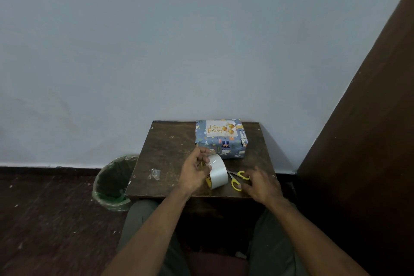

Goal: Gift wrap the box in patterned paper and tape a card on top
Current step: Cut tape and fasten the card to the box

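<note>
The box sits at the far edge of the table, already covered in blue patterned paper, with a card lying on top that reads "Happy Birthday" in gold. Whether the card is taped down yet is hard to tell from here. The left hand grips a roll of clear tape; the right hand, fingers loose, reaches onto yellow-handled scissors, so taping likely remains.
</note>
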